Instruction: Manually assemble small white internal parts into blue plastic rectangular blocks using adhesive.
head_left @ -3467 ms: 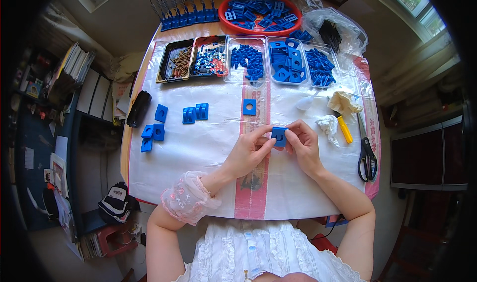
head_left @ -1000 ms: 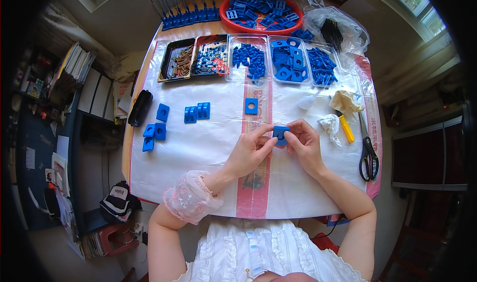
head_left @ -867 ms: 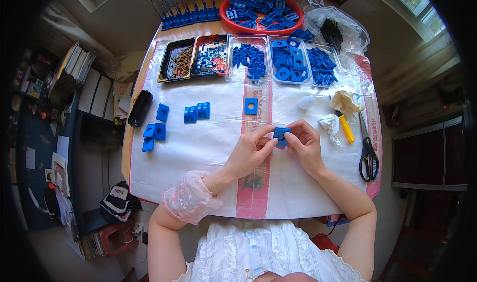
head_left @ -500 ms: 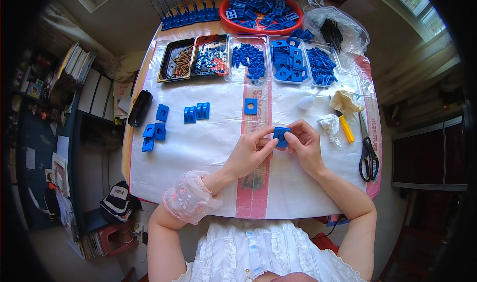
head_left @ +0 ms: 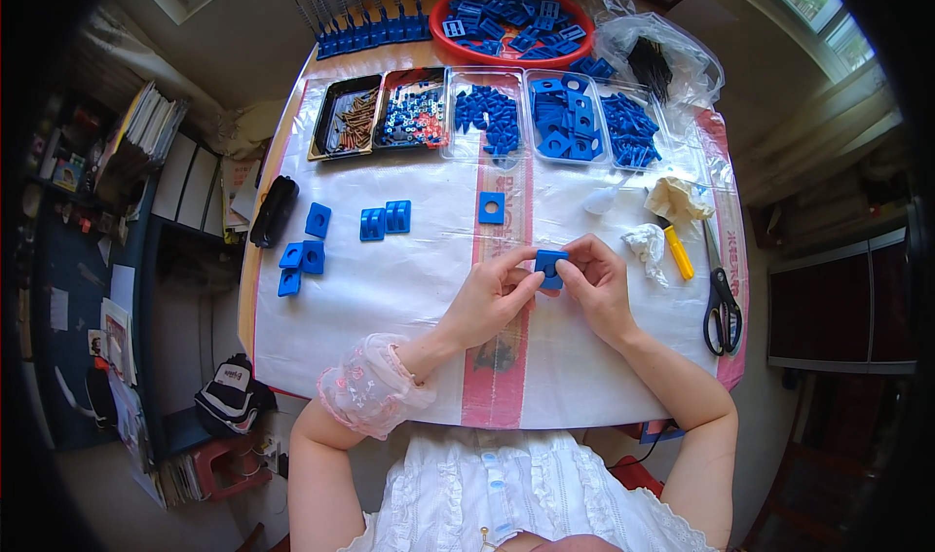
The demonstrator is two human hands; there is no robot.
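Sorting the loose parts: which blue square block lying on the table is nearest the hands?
The lone blue block with a round hole, lying on the red stripe just above the hands; the others sit far left.

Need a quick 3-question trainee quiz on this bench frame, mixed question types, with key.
1. True or false: both hands hold the same blue block.
2. Which lies nearest the right hand? A) scissors B) crumpled white tissue C) red bowl
3. Fill in: the lone square blue plate with a round hole lies on the ___ stripe of the white sheet.

Key: 1 true, the left hand pinches it from one side and the right hand from the other. 2 B. 3 pink.
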